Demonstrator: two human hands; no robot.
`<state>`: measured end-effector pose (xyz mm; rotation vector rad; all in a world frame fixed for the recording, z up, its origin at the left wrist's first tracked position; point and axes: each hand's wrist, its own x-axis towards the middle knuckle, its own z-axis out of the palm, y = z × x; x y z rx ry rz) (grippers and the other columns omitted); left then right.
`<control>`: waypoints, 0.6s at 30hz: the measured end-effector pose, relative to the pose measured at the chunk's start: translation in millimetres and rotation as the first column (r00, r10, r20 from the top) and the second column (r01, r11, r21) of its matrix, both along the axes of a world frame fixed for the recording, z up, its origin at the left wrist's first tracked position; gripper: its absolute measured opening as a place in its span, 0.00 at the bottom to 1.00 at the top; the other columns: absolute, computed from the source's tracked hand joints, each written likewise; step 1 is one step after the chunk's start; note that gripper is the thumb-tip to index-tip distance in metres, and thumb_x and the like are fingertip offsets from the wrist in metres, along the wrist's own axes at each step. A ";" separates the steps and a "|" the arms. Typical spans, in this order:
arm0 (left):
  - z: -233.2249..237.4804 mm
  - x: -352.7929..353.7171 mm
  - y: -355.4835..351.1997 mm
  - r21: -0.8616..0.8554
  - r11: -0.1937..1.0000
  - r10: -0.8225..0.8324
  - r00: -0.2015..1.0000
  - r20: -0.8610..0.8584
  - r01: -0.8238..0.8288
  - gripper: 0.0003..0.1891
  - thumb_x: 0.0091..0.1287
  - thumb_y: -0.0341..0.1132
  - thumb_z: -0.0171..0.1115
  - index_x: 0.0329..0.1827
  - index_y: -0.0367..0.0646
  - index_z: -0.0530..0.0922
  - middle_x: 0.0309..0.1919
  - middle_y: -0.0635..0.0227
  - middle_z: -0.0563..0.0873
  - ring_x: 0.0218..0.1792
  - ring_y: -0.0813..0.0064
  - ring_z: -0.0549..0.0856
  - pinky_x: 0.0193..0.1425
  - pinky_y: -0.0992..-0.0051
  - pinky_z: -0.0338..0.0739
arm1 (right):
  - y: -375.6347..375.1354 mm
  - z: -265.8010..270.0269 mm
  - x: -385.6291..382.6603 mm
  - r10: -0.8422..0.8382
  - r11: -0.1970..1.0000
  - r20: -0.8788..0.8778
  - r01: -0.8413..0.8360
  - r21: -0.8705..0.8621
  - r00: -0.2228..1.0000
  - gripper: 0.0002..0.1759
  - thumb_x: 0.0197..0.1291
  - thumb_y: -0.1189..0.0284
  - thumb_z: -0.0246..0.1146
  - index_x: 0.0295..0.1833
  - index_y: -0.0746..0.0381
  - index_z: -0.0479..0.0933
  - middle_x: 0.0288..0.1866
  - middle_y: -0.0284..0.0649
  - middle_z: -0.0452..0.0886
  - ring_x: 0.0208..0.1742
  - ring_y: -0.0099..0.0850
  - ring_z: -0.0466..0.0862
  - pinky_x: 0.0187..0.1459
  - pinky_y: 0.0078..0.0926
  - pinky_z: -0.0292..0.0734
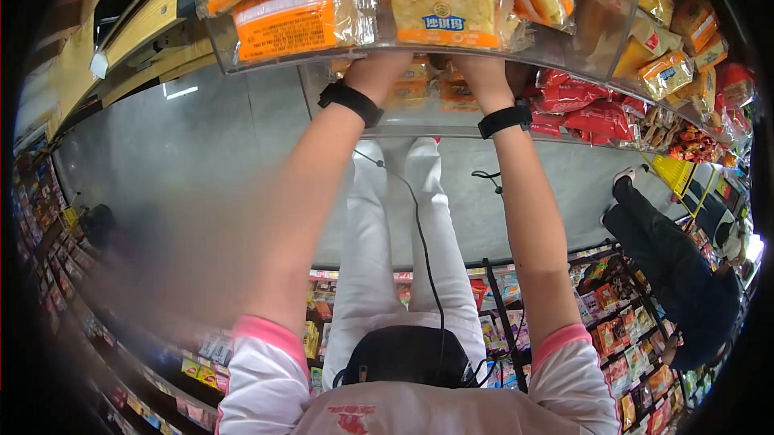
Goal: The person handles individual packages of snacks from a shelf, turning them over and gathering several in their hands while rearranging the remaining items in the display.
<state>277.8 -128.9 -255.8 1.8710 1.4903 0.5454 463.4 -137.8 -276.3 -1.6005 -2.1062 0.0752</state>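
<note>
My left hand and my right hand reach side by side under the front edge of an upper clear plastic bin. The edge hides the fingers of both. Around them, in a lower clear bin, lie orange-and-clear sachima packs; one sachima pack shows between the hands, close to the right. Above, the upper bin holds more wrapped sachima, with an orange-labelled pack at its front left. A black band circles each wrist.
Right of my right hand are red snack packets and small wrapped sweets. A person in dark clothes stands at the right near a yellow basket. Shelves of packaged snacks stand behind me. A cable hangs down my front.
</note>
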 end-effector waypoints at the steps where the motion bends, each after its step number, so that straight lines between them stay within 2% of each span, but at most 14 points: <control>1: -0.3 1.4 -0.8 -0.023 1.000 0.012 1.000 -0.008 -0.012 0.15 0.69 0.34 0.53 0.57 0.40 0.75 0.56 0.53 0.79 0.58 0.53 0.75 0.62 0.59 0.69 | -0.2 2.0 -0.3 0.023 0.999 0.053 -0.025 0.025 0.998 0.14 0.55 0.69 0.64 0.48 0.59 0.81 0.46 0.43 0.84 0.50 0.46 0.81 0.51 0.45 0.75; 3: -2.7 2.7 -2.9 -0.070 0.997 0.037 0.999 -0.024 -0.039 0.15 0.68 0.33 0.53 0.56 0.40 0.76 0.54 0.53 0.80 0.57 0.51 0.76 0.61 0.58 0.70 | -0.1 7.6 1.7 0.002 1.000 -0.017 -0.002 -0.002 1.000 0.12 0.55 0.71 0.64 0.46 0.59 0.81 0.43 0.43 0.84 0.46 0.45 0.82 0.48 0.43 0.76; 4: -5.0 1.2 -4.4 0.037 0.999 -0.004 0.994 -0.109 0.008 0.14 0.68 0.33 0.53 0.54 0.40 0.76 0.52 0.52 0.81 0.56 0.51 0.77 0.61 0.58 0.70 | -0.6 8.7 2.9 -0.009 1.000 -0.052 0.008 -0.015 0.999 0.11 0.55 0.72 0.64 0.45 0.59 0.82 0.42 0.42 0.84 0.45 0.45 0.82 0.47 0.42 0.77; 6: -10.0 -4.3 -5.8 0.235 0.963 -0.057 0.956 -0.287 0.128 0.13 0.67 0.32 0.53 0.52 0.39 0.78 0.50 0.51 0.82 0.54 0.49 0.78 0.60 0.57 0.70 | -0.1 5.8 4.9 -0.011 1.000 -0.009 0.011 -0.008 1.000 0.11 0.55 0.71 0.64 0.45 0.59 0.82 0.41 0.42 0.84 0.44 0.44 0.82 0.46 0.41 0.77; 9: -17.6 -14.4 -4.2 0.105 0.994 -0.017 0.986 -0.168 0.035 0.12 0.65 0.31 0.54 0.49 0.41 0.80 0.48 0.51 0.83 0.52 0.50 0.79 0.58 0.56 0.71 | 0.2 5.6 3.6 -0.015 1.000 -0.008 0.015 0.010 1.000 0.10 0.55 0.70 0.65 0.44 0.59 0.82 0.40 0.41 0.84 0.43 0.43 0.82 0.44 0.40 0.77; 12: 13.2 -20.6 0.2 -0.049 0.999 0.005 0.969 -0.248 -0.018 0.13 0.66 0.36 0.56 0.51 0.44 0.80 0.48 0.53 0.83 0.52 0.51 0.79 0.57 0.57 0.72 | 0.4 18.1 -4.4 -0.051 0.998 0.039 0.052 -0.023 0.998 0.10 0.56 0.69 0.65 0.43 0.59 0.82 0.39 0.41 0.84 0.42 0.44 0.82 0.43 0.40 0.77; 13: 7.9 -25.0 -1.3 -0.041 0.999 0.018 0.975 -0.222 -0.028 0.14 0.66 0.39 0.56 0.51 0.45 0.80 0.48 0.54 0.84 0.53 0.52 0.80 0.57 0.58 0.72 | -0.9 22.2 -7.6 -0.067 0.997 0.067 0.070 -0.043 0.995 0.10 0.56 0.68 0.65 0.43 0.59 0.82 0.39 0.41 0.84 0.42 0.44 0.82 0.42 0.40 0.77; 15: 1.2 -36.1 -1.6 -0.024 0.998 0.045 0.984 -0.170 -0.050 0.16 0.68 0.44 0.56 0.53 0.47 0.80 0.49 0.57 0.84 0.53 0.54 0.80 0.59 0.60 0.72 | -2.7 26.2 -12.2 -0.072 0.995 0.018 0.073 -0.073 0.997 0.10 0.55 0.68 0.65 0.42 0.60 0.82 0.39 0.42 0.83 0.41 0.45 0.81 0.42 0.41 0.76; 16: 3.8 -42.6 -0.5 0.058 0.998 0.030 0.985 -0.167 -0.021 0.17 0.68 0.45 0.56 0.53 0.46 0.79 0.50 0.57 0.84 0.54 0.54 0.79 0.59 0.60 0.72 | -4.0 26.5 -12.6 -0.079 0.993 -0.005 0.078 -0.089 0.997 0.10 0.55 0.68 0.65 0.41 0.60 0.82 0.38 0.42 0.83 0.41 0.45 0.81 0.43 0.41 0.76; 18: 10.1 -53.6 2.2 0.218 0.975 -0.003 0.987 -0.161 0.038 0.19 0.68 0.46 0.55 0.53 0.43 0.77 0.52 0.57 0.82 0.55 0.54 0.78 0.61 0.60 0.71 | -4.9 20.3 -8.9 -0.018 0.999 0.139 0.012 0.042 0.990 0.12 0.54 0.67 0.64 0.41 0.61 0.82 0.39 0.46 0.83 0.40 0.48 0.82 0.42 0.44 0.76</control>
